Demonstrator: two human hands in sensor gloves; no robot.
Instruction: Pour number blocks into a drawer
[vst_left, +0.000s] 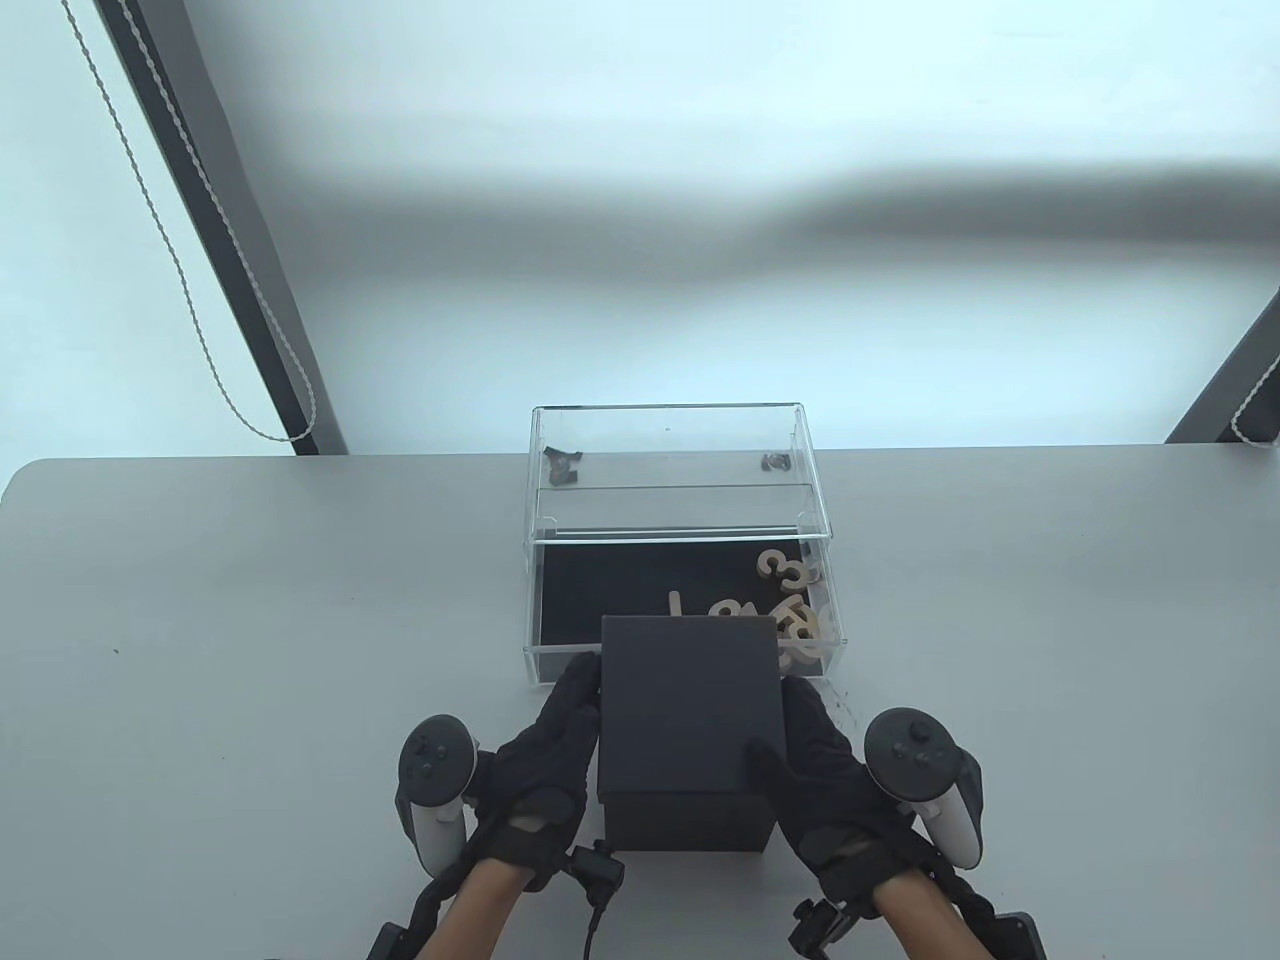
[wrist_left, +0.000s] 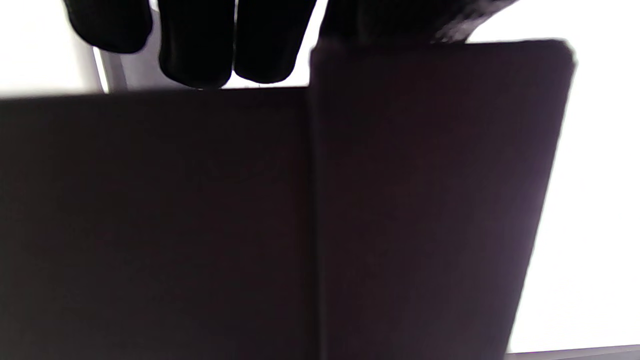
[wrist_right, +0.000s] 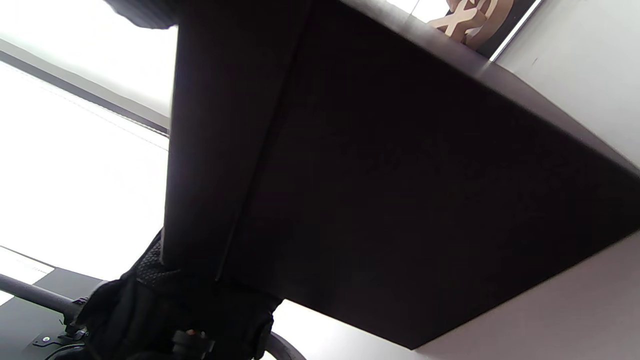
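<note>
— What does the table view show?
— Both gloved hands clamp a black box (vst_left: 690, 730): the left hand (vst_left: 545, 760) on its left wall, the right hand (vst_left: 835, 785) on its right wall with the thumb over the top. The box is tipped over the near edge of the clear drawer (vst_left: 560, 600), which is pulled out on the grey table (vst_left: 250, 620). Wooden number blocks (vst_left: 795, 610) lie in the drawer's right part.
— And the left wrist view?
— Dark fingertips (wrist_left: 197, 45) hang beside the box (wrist_left: 425, 200).
— The right wrist view?
— The box (wrist_right: 400, 175) fills it; number blocks (wrist_right: 472, 20) peek past its edge.
</note>
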